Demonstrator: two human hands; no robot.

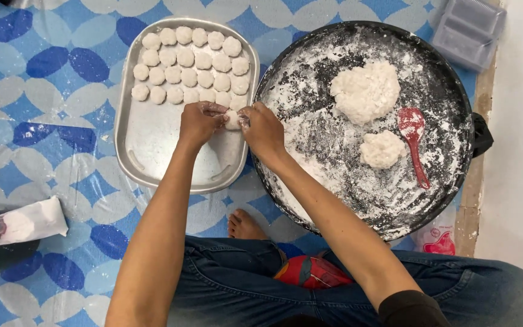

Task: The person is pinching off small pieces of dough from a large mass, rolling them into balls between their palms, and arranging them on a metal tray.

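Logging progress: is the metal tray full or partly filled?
Partly filled: dough pieces cover the metal tray's far half; the near half is bare.

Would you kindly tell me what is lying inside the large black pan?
Inside the black pan lie two dough lumps, large and small, a red spoon and scattered flour; the right forearm covers its near-left edge.

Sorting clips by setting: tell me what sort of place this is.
Probably a home floor used for food preparation: a patterned blue mat, a metal tray of dough pieces, and a floured black pan.
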